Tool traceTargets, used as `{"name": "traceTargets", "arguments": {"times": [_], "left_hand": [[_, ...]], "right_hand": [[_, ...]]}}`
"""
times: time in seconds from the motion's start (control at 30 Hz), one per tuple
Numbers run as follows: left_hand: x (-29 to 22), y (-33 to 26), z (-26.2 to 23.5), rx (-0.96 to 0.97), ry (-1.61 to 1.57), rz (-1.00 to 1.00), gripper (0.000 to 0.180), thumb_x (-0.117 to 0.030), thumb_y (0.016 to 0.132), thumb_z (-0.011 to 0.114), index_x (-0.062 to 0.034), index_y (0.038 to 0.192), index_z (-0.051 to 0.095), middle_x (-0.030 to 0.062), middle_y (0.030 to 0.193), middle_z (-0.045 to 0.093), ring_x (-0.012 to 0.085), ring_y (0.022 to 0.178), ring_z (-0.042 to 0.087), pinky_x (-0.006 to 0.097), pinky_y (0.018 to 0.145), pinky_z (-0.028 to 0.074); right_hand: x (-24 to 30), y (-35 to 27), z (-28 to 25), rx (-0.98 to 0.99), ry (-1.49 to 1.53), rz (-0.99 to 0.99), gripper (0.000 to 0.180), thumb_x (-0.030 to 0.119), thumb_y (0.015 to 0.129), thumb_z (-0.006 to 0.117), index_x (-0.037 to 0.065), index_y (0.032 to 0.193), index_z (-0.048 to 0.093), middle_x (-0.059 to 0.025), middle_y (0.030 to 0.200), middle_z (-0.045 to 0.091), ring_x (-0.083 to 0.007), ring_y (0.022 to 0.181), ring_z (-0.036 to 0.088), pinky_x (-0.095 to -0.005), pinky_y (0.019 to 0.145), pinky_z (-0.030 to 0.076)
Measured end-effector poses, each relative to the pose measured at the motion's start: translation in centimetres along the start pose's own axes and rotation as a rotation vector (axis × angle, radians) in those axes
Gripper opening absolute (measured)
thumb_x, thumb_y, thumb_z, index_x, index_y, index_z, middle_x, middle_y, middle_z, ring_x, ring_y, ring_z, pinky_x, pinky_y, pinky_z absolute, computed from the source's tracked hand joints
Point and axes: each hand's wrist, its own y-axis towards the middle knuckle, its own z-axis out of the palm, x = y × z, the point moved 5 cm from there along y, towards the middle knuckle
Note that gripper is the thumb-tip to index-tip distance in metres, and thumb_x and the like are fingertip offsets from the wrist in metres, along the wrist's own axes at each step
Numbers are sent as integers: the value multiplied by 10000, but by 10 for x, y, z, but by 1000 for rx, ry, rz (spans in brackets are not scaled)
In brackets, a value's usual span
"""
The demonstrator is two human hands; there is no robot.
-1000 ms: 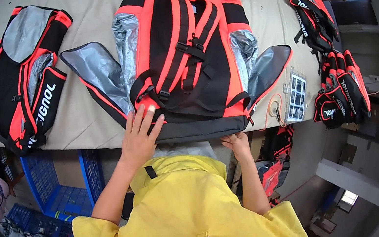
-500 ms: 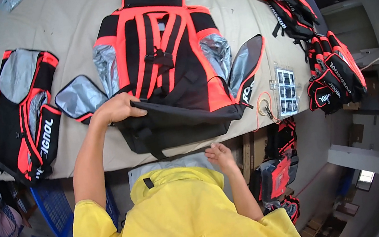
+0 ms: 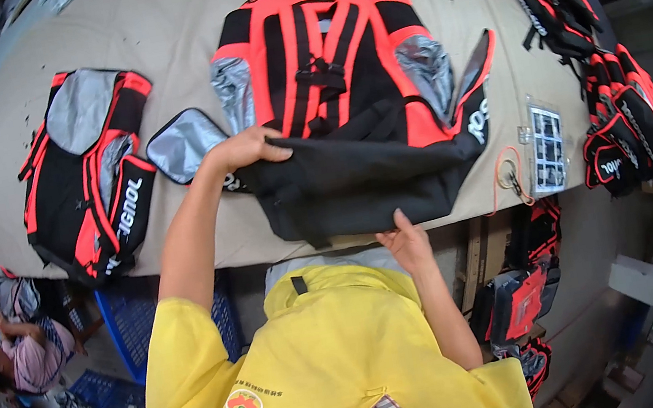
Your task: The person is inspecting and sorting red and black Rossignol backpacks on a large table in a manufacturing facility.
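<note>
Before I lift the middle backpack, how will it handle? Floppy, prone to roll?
The backpack is probably floppy: its black base bends where the left hand grips its edge. The silver-lined flap beside that hand splays outward and may swing. Rolling seems unlikely, as the broad body lies on the table.

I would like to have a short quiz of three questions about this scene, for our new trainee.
1. Which hand grips the black lower panel of the backpack?
2. Where does the picture sheet lie?
A) left of the backpack
B) right of the backpack
C) under the backpack
3. Complete: the plastic crate at the near edge of the table is coloured ____.

Key: 1. the left hand; 2. B; 3. blue.
</note>
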Motion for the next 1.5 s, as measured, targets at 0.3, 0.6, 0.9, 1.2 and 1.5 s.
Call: {"name": "traceTargets", "arguments": {"times": [0.3, 0.6, 0.9, 1.2, 1.5], "left_hand": [[-25, -30, 7, -76, -48, 174, 394, -244, 918, 829, 27, 1193, 758, 62, 1032, 781, 139, 936, 710, 290, 873, 560], [-15, -63, 79, -104, -1010, 502, 593, -411, 1010, 725, 32, 1385, 604, 103, 1225, 730, 199, 1073, 717, 341, 964, 577], [47, -40, 168, -195, -733, 382, 426, -305, 966, 827, -72, 1301, 703, -1, 1173, 727, 123, 1134, 617, 321, 983, 514], [146, -163, 165, -758, -252, -15, 406, -275, 967, 743, -15, 1278, 728, 158, 1168, 780, 303, 1071, 740, 387, 981, 547], [6, -212, -14, -1087, 1009, 557, 736, -156, 676, 872, -117, 1375, 647, 150, 1513, 565, 392, 1412, 509, 525, 1194, 391]], "right_hand": [[62, 3, 51, -98, -219, -160, 367, 302, 1016, 725, 111, 1318, 637, -46, 1316, 676, -181, 1147, 641, -412, 941, 522], [258, -116, 300, -25, -850, -1303, 253, 120, 958, 735, -96, 1088, 737, -73, 962, 766, -136, 874, 662, -286, 813, 527], [151, -157, 458, 787, -1761, -1573, 543, 196, 788, 774, -55, 1249, 639, -155, 907, 624, -340, 917, 622, -463, 787, 554], [67, -45, 236, 563, -2021, -1101, 892, 213, 643, 947, 48, 1440, 584, -195, 1337, 567, -439, 1340, 492, -529, 1140, 415], [173, 15, 113, 143, -2054, -1303, 832, 40, 717, 887, 58, 1475, 543, -191, 1560, 516, -465, 1553, 338, -573, 1260, 282]]}}
